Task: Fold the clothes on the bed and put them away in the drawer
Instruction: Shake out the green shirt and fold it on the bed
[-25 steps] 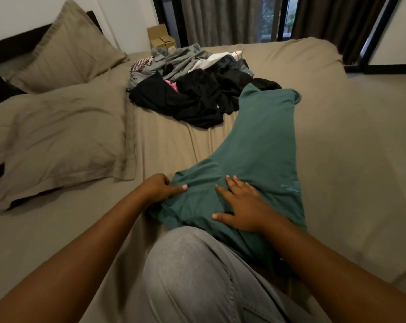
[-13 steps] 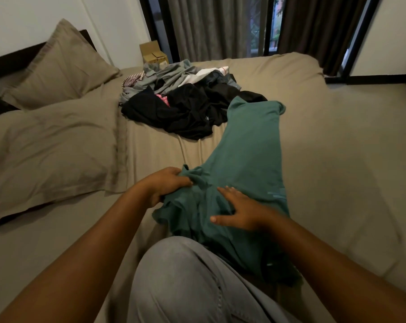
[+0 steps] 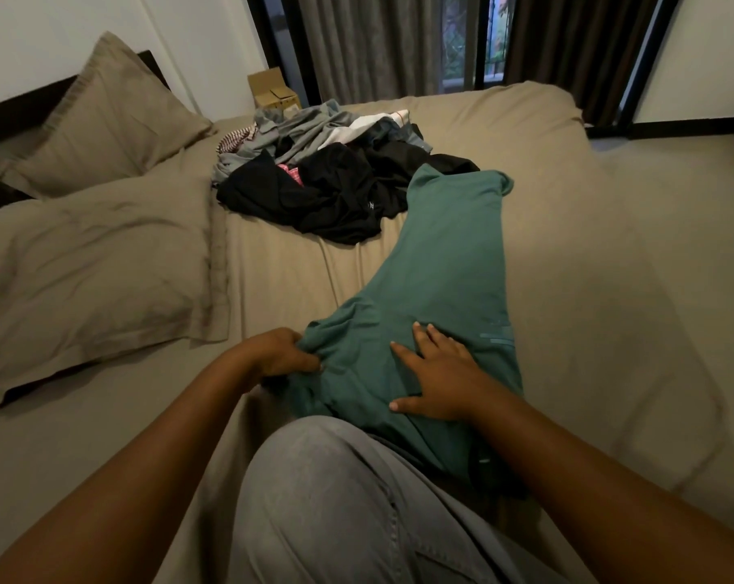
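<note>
Head view: I note one green garment laid out on the bed, directly ahead of my raised knee in grey jeans.

Appearance: teal-green, plain knit, doubled lengthwise into a long narrow strip. The far half lies smooth. The near half is wider and creased, with bunched folds along its left edge. A small tone-on-tone mark sits at the right edge; I cannot read it.

Orientation: the long axis runs from the knee away toward the window side, leaning slightly right. The far end, with one corner turned up, reaches the pile of clothes and lies against its black items.

Left hand: fingers curled tight, gripping the bunched fabric at the garment's near-left edge.

Right hand: fingers straight and spread, thumb out to the side, palm pressed flat on the garment's near half. It holds nothing.

Surroundings: two tan pillows at the left by the headboard; a cardboard box beyond the pile, against the wall; dark curtains behind the bed.
</note>
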Demonstrator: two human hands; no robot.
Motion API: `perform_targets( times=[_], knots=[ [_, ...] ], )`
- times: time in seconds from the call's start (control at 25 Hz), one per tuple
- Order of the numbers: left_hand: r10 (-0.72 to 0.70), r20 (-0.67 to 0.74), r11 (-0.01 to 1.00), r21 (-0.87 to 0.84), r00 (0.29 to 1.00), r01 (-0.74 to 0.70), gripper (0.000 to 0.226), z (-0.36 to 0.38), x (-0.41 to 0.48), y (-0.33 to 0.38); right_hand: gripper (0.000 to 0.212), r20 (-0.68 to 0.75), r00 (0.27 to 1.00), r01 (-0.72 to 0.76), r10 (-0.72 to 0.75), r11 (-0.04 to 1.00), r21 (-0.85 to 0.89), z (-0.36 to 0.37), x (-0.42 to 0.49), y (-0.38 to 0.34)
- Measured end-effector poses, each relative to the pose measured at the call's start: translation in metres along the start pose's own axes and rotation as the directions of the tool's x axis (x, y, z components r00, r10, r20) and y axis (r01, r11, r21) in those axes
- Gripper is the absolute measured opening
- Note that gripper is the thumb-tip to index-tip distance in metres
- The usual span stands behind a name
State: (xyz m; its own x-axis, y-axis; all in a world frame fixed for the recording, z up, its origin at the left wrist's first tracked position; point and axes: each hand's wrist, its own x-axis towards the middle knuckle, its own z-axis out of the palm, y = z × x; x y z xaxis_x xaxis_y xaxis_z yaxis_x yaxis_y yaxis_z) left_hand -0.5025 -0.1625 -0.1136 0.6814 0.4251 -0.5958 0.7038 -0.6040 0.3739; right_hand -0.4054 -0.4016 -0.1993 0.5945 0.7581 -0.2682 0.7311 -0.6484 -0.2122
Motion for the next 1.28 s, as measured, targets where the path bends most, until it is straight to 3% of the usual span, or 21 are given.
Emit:
perform_targets(
  times=[0.12, 0.2, 0.24, 0.32, 0.4, 0.48, 0.56, 0.68, 0.76, 0.84, 0.88, 0.96, 1.08, 1.2, 1.28],
  knots=[
    [0.19, -0.047, 0.971, 0.157, 0.981, -0.18, 0.048, 0.002, -0.025, 0.054, 0.111, -0.01, 1.0, 0.014, -0.013, 0.998, 0.057, -0.002, -0.001, 0.004],
    [0.375, -0.025, 0.892, 0.283, 0.927, -0.353, 0.052, 0.018, -0.037, 0.099, 0.117, -0.046, 0.999, 0.024, -0.013, 0.967, 0.253, -0.013, -0.01, 0.008],
    [0.454, 0.018, 0.84, 0.324, 0.891, -0.435, 0.054, 0.029, -0.043, 0.122, 0.112, -0.098, 0.995, 0.026, 0.017, 0.907, 0.421, -0.019, -0.015, 0.012],
    [0.517, 0.141, 0.785, 0.315, 0.844, -0.533, 0.059, 0.051, -0.049, 0.158, 0.076, -0.223, 0.956, 0.022, 0.19, 0.711, 0.703, -0.026, -0.03, 0.024],
    [0.527, 0.201, 0.819, 0.139, 0.826, -0.557, 0.058, 0.061, -0.041, 0.177, 0.06, -0.292, 0.87, -0.066, 0.397, 0.681, 0.729, -0.022, -0.043, 0.046],
    [0.588, 0.144, 0.801, 0.032, 0.796, -0.597, 0.043, 0.061, -0.022, 0.17, 0.064, -0.249, 0.845, -0.277, 0.472, 0.787, 0.552, -0.017, -0.058, 0.068],
    [0.654, 0.094, 0.697, 0.311, 0.75, -0.646, 0.036, 0.054, 0.003, 0.149, 0.081, -0.227, 0.862, -0.329, 0.453, 0.841, 0.429, -0.014, -0.07, 0.081],
    [0.699, 0.237, 0.42, 0.627, 0.675, -0.656, 0.057, 0.053, 0.028, 0.11, 0.095, -0.349, 0.928, -0.114, 0.133, 0.991, 0.074, -0.019, -0.076, 0.078],
    [0.685, 0.357, 0.212, 0.736, 0.635, -0.643, 0.071, 0.06, 0.037, 0.088, 0.097, -0.197, 0.972, 0.094, -0.129, 0.98, -0.177, -0.017, -0.071, 0.076],
    [0.633, 0.437, 0.054, 0.799, 0.639, -0.599, 0.085, 0.067, 0.044, 0.068, 0.09, -0.026, 0.982, 0.174, -0.187, 0.952, -0.252, -0.009, -0.066, 0.083],
    [0.608, 0.444, 0.035, 0.813, 0.658, -0.581, 0.09, 0.069, 0.045, 0.061, 0.084, 0.0, 0.984, 0.176, -0.18, 0.96, -0.217, -0.007, -0.067, 0.089],
    [0.602, 0.438, 0.097, 0.79, 0.668, -0.605, 0.095, 0.067, 0.048, 0.055, 0.072, -0.026, 0.986, 0.157, -0.163, 0.975, -0.157, -0.007, -0.072, 0.095],
    [0.583, 0.448, 0.329, 0.632, 0.677, -0.702, 0.099, 0.062, 0.036, 0.068, 0.064, -0.09, 0.982, 0.146, -0.165, 0.971, -0.19, -0.009, -0.08, 0.089],
    [0.527, 0.509, 0.528, 0.432, 0.681, -0.731, 0.107, 0.059, 0.014, 0.086, 0.046, -0.117, 0.987, 0.109, -0.113, 0.993, -0.045, -0.024, -0.077, 0.082],
    [0.524, 0.476, 0.658, 0.301, 0.706, -0.691, 0.103, 0.065, 0.003, 0.097, 0.042, -0.14, 0.987, 0.088, -0.083, 0.996, 0.029, -0.036, -0.072, 0.081]
  ],
)
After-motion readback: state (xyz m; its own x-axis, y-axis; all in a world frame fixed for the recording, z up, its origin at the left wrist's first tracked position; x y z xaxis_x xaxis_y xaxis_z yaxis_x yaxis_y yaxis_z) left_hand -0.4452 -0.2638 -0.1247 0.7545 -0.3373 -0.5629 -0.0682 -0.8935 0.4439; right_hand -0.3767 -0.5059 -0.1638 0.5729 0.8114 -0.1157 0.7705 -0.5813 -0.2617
